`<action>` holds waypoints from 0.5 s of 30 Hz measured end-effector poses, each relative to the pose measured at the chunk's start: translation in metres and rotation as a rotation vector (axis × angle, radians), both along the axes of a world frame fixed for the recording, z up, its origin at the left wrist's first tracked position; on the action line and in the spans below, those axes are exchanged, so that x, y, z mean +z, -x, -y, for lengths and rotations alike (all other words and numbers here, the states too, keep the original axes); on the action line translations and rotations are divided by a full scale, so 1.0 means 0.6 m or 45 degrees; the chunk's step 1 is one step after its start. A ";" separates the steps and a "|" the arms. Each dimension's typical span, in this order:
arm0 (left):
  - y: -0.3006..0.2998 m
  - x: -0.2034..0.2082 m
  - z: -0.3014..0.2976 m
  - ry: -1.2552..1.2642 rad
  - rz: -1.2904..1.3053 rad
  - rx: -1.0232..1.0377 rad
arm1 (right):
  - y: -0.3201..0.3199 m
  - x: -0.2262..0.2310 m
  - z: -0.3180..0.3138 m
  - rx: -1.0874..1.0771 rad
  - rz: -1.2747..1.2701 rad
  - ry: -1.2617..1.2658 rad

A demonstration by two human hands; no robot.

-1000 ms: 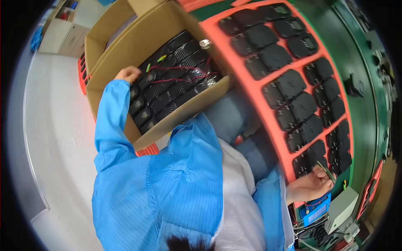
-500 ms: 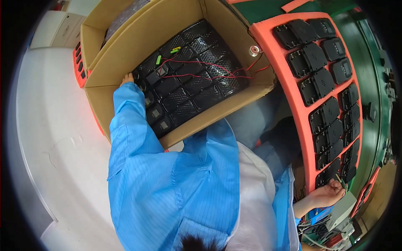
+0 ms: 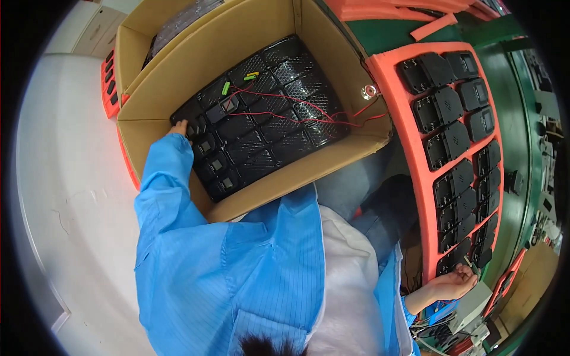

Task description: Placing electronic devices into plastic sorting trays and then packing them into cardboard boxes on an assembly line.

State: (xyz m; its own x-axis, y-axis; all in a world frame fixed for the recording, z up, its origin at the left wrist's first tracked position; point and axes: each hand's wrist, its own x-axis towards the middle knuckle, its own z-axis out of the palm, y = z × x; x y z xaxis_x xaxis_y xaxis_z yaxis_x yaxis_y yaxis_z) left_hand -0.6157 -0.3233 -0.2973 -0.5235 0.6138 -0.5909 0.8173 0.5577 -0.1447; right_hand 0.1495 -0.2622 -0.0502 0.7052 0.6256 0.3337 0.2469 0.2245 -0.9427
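Note:
My left hand (image 3: 179, 128) reaches into a cardboard box (image 3: 160, 89), its fingers curled at the left edge of a black plastic tray (image 3: 252, 145). Beside them a row of small black devices with square screens (image 3: 216, 165) sits in the tray pockets. Whatever those fingers grip is hidden. Far to the right, my right hand (image 3: 454, 285) is closed, with a thin, light-coloured stick-like tool (image 3: 471, 264) poking out of its fingertips. That hand is at the near end of a red foam tray (image 3: 409, 127) filled with black device housings (image 3: 448, 139).
Red wires (image 3: 297, 101) run across the black tray from a round metal-ended part (image 3: 369, 91) by the box rim. Green and yellow cylindrical cells (image 3: 226, 88) lie on the tray. A green bench (image 3: 513, 219) stands at right, with cables and a grey box (image 3: 473, 307) near my right hand.
The whole view has shifted slightly. My left hand has come a little nearer along the tray's edge, uncovering the tray's left corner. My right hand keeps its place by the foam tray.

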 end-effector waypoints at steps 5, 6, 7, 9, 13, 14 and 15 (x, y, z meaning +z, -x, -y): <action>0.025 -0.060 0.020 0.169 -0.095 0.038 | 0.009 0.009 -0.008 0.043 -0.030 0.003; 0.040 -0.059 0.014 0.214 -0.084 0.112 | 0.009 0.008 -0.009 0.049 -0.034 -0.005; 0.033 -0.044 -0.002 0.211 -0.087 0.104 | 0.010 0.005 -0.006 0.049 -0.040 -0.010; -0.009 0.021 -0.054 0.298 -0.128 -0.080 | 0.012 0.003 0.003 0.033 -0.046 -0.009; -0.054 0.103 -0.103 0.224 -0.103 -0.141 | 0.007 0.001 -0.004 0.067 -0.025 -0.030; -0.064 0.126 -0.114 0.159 -0.084 -0.133 | 0.009 0.003 -0.004 0.056 -0.039 -0.038; -0.074 0.146 -0.124 0.094 -0.065 -0.125 | 0.011 0.006 -0.005 0.046 -0.051 -0.046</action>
State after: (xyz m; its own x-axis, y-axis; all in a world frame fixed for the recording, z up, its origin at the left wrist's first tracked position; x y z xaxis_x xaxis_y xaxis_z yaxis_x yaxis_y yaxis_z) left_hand -0.5711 -0.2488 -0.2096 -0.4935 0.6193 -0.6107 0.8580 0.4617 -0.2250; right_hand 0.1427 -0.2593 -0.0468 0.6960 0.6388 0.3280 0.2000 0.2663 -0.9429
